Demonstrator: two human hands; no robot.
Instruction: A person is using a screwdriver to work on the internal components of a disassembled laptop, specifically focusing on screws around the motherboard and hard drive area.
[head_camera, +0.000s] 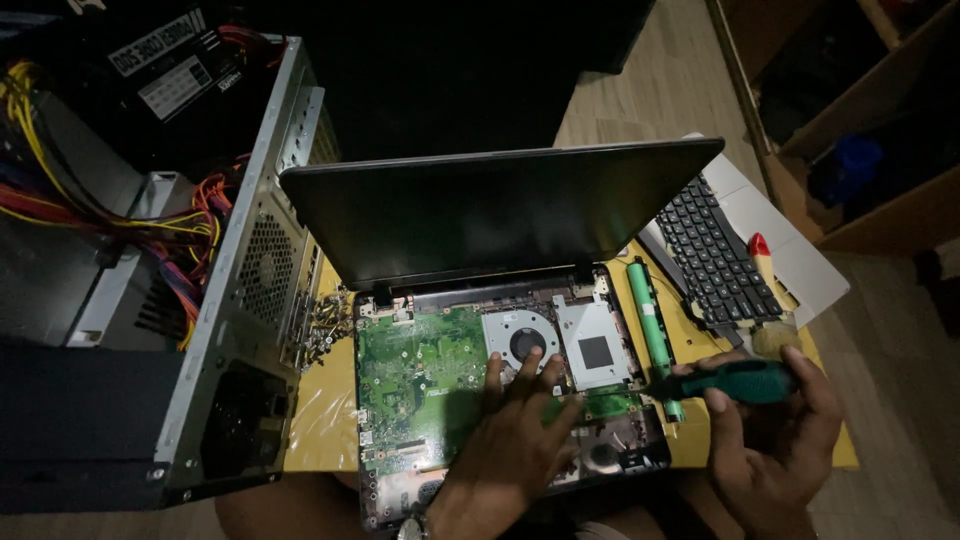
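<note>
An opened laptop lies on a yellow table, its green circuit board (415, 375) bare and its dark screen (480, 210) tilted up. My left hand (515, 435) rests flat on the board, fingers spread just below the round fan (525, 340) and beside the metal heat plate (595, 350). My right hand (775, 445) grips a green-handled screwdriver (745, 382), whose black end points left toward the laptop's right edge. A green cylindrical battery strip (648, 315) lies along that edge.
An open desktop computer case (230, 330) with coloured wires stands at the left. Loose screws (325, 325) lie between it and the laptop. A detached keyboard (715, 255) and a red-handled brush (765, 275) sit at the right. A wooden shelf stands beyond on the floor.
</note>
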